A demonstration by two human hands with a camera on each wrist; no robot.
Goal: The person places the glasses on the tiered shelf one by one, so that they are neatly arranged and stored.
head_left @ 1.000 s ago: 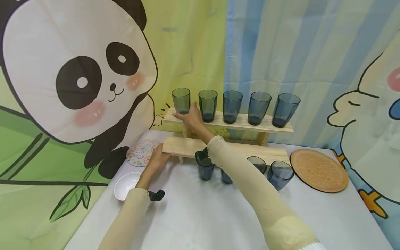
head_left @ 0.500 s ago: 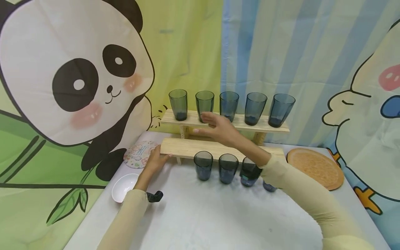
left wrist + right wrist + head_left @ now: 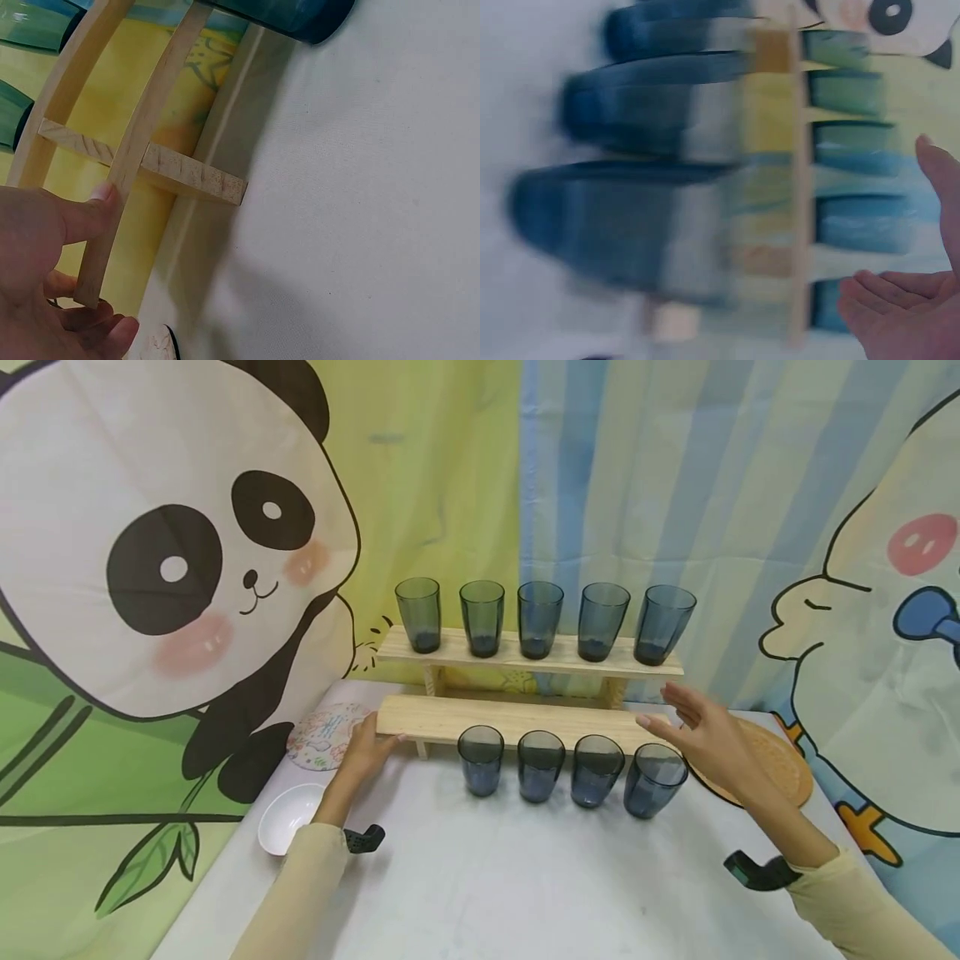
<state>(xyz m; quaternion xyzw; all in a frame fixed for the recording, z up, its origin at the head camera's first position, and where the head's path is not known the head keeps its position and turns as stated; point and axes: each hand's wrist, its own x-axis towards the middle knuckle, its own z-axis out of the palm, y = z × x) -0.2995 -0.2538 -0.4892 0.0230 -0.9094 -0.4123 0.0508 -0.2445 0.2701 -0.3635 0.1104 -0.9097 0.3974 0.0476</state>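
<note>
My left hand (image 3: 363,752) grips the left end of a two-tier wooden rack's lower board (image 3: 435,714). In the left wrist view, the thumb (image 3: 99,204) lies along the board's edge while the fingers curl round its end. By the rack's right end hovers my right hand (image 3: 708,735), fingers extended, thumb apart, nothing held. Several tinted drinking glasses (image 3: 482,614) stand in a row on the upper board (image 3: 506,647). Another row of glasses (image 3: 482,768) stands on the table before the lower board, which carries nothing. The right wrist view is blurred.
A white bowl (image 3: 288,818) is at the left, near a round floral mat (image 3: 326,739). Behind my right hand lies a round, orange-brown board (image 3: 780,768), partly hidden. The white-covered table (image 3: 510,885) backs onto a printed curtain (image 3: 450,468).
My right hand has left the leftmost glass on the upper board and swung right and down to the rack's right end, uncovering the front row. The left hand stays on the lower board.
</note>
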